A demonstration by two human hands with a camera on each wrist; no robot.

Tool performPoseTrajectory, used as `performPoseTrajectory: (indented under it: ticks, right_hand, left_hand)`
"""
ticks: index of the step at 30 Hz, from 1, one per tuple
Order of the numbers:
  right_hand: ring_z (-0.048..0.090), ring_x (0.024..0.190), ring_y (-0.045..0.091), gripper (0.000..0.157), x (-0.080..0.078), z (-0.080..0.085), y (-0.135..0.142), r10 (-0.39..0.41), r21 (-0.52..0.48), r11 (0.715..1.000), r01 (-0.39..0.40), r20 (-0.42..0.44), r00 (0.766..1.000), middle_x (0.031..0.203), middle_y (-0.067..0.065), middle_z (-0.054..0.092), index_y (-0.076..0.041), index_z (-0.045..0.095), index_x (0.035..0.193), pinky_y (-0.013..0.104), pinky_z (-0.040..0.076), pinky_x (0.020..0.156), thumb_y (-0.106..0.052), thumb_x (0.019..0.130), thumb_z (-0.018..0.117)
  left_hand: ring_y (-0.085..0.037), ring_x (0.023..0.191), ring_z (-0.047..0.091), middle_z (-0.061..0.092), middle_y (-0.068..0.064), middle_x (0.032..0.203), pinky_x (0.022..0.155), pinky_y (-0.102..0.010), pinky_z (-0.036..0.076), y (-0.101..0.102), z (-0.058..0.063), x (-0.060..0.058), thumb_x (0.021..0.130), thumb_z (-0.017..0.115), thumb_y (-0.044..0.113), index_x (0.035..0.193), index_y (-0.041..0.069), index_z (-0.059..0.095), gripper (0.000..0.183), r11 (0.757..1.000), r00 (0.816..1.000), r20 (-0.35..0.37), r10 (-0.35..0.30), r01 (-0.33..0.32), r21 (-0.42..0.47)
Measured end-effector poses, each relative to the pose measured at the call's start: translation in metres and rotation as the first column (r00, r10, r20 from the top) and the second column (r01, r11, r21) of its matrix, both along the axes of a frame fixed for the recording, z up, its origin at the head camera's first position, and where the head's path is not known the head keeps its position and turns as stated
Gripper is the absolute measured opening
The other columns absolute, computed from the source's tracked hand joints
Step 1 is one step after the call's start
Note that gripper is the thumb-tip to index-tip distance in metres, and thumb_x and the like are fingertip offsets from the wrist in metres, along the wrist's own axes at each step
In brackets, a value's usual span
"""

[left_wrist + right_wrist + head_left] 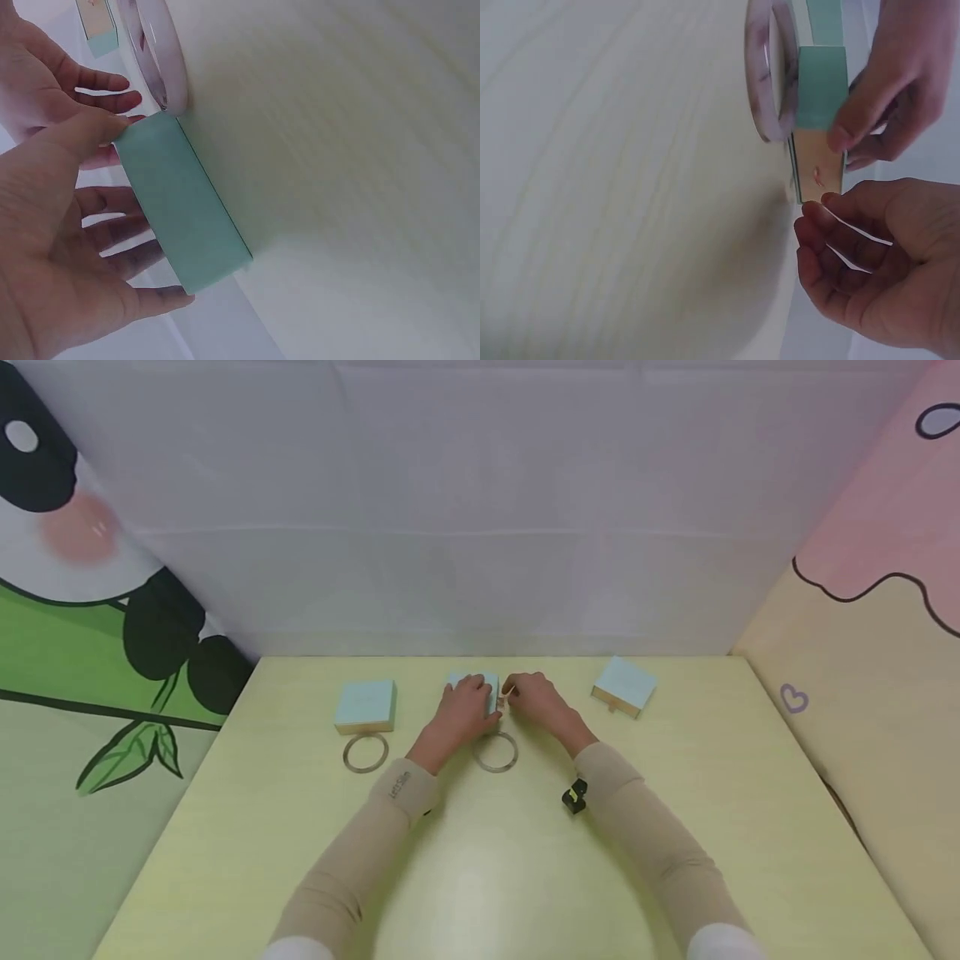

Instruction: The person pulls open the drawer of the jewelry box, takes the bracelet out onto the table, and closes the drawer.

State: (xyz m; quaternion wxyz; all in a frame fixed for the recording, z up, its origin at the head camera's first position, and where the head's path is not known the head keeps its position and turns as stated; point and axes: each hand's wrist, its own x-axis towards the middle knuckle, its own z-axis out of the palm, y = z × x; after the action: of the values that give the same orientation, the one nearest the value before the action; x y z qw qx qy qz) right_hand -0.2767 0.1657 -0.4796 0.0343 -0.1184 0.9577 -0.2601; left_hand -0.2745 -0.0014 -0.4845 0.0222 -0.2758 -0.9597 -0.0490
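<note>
A light-blue drawer-style gift box (492, 683) lies at the back middle of the table. My left hand (466, 702) grips it, thumb on the near side and fingers spread over the far side, as the left wrist view shows. The box's peach drawer end (811, 154) faces right and bears a small ribbon tab (817, 177). At that end is my right hand (877, 262), thumb and forefinger close together by the far corner, the tab apart from them. Whether they touch the box I cannot tell. A pale marbled bangle (512, 762) lies just in front of the box.
To the left, another blue box (365, 702) has a second bangle (347, 757) in front of it. A third blue box (626, 682) sits angled at the right, its tab toward the front. White cloth (480, 568) hangs behind the table.
</note>
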Motion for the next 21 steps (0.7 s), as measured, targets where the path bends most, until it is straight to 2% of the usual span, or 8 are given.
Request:
performPoseTrajectory:
  ticks: [3,6,10,12,15,17,19,21]
  right_hand:
    - [0.063,0.090,0.023,0.025,0.002,0.002,0.009,-0.026,0.013,1.000,0.026,-0.001,1.000,0.100,0.009,0.067,-0.007,0.066,0.113,0.035,0.052,0.073,-0.007,0.093,0.051]
    - [0.063,0.089,0.022,0.026,0.003,0.003,0.016,-0.041,0.024,0.999,0.040,0.005,0.999,0.101,0.008,0.067,-0.008,0.065,0.114,0.034,0.052,0.072,-0.009,0.093,0.050]
    - [0.062,0.088,0.022,0.026,0.008,0.001,0.022,-0.048,0.041,0.998,0.047,0.020,0.999,0.102,0.008,0.066,-0.008,0.064,0.115,0.035,0.052,0.073,-0.010,0.093,0.049]
    - [0.062,0.090,0.022,0.027,0.010,0.001,0.023,-0.039,0.048,0.998,0.037,0.033,0.999,0.103,0.009,0.066,-0.007,0.064,0.115,0.036,0.052,0.075,-0.010,0.093,0.049]
    - [0.062,0.093,0.022,0.028,0.013,0.002,0.026,-0.024,0.050,0.998,0.022,0.044,0.999,0.105,0.009,0.067,-0.006,0.064,0.116,0.036,0.051,0.077,-0.009,0.094,0.048]
    - [0.062,0.093,0.023,0.028,0.015,0.005,0.029,-0.022,0.040,0.999,0.020,0.034,0.999,0.105,0.010,0.067,-0.004,0.064,0.116,0.036,0.051,0.076,-0.009,0.094,0.048]
    - [0.062,0.091,0.023,0.027,0.016,0.007,0.031,-0.029,0.037,0.999,0.029,0.018,0.999,0.104,0.010,0.067,-0.004,0.064,0.116,0.036,0.051,0.075,-0.009,0.094,0.048]
    - [0.062,0.090,0.023,0.027,0.016,0.008,0.033,-0.034,0.034,0.999,0.034,0.010,0.999,0.104,0.009,0.066,-0.004,0.064,0.116,0.036,0.051,0.074,-0.009,0.094,0.049]
  left_hand:
    - [-0.031,0.128,0.041,0.046,-0.009,0.139,0.101,-0.056,0.036,-0.003,0.002,-0.003,0.089,0.061,0.038,0.123,0.008,0.058,0.046,0.998,0.997,0.043,-0.056,0.056,0.004]
    - [-0.029,0.134,0.036,0.040,-0.008,0.146,0.106,-0.047,0.036,-0.007,0.004,-0.007,0.088,0.064,0.031,0.131,0.006,0.053,0.051,0.989,0.983,0.103,-0.150,0.150,0.012]
    - [-0.024,0.134,0.037,0.039,-0.005,0.146,0.106,-0.036,0.037,-0.016,0.003,-0.012,0.090,0.064,0.017,0.137,0.006,0.048,0.050,0.955,0.937,0.186,-0.296,0.284,0.087]
    - [-0.023,0.132,0.039,0.039,-0.003,0.145,0.104,-0.035,0.039,-0.019,0.002,-0.014,0.092,0.060,0.013,0.138,0.006,0.045,0.049,0.934,0.910,0.213,-0.357,0.338,0.119]
    - [-0.021,0.130,0.040,0.038,-0.003,0.143,0.103,-0.035,0.040,-0.023,0.001,-0.014,0.093,0.060,0.016,0.140,0.007,0.041,0.052,0.914,0.881,0.251,-0.401,0.368,0.169]
    - [-0.020,0.133,0.036,0.034,-0.003,0.145,0.104,-0.035,0.038,-0.023,0.001,-0.012,0.092,0.063,0.024,0.143,0.008,0.036,0.060,0.916,0.877,0.272,-0.395,0.352,0.195]
    - [-0.020,0.137,0.029,0.027,-0.005,0.150,0.108,-0.034,0.034,-0.022,0.001,-0.010,0.090,0.065,0.033,0.146,0.008,0.031,0.070,0.928,0.889,0.278,-0.364,0.320,0.190]
    - [-0.022,0.141,0.021,0.020,-0.006,0.154,0.111,-0.035,0.029,-0.018,0.000,-0.008,0.087,0.068,0.039,0.147,0.008,0.028,0.079,0.940,0.906,0.257,-0.337,0.308,0.148]
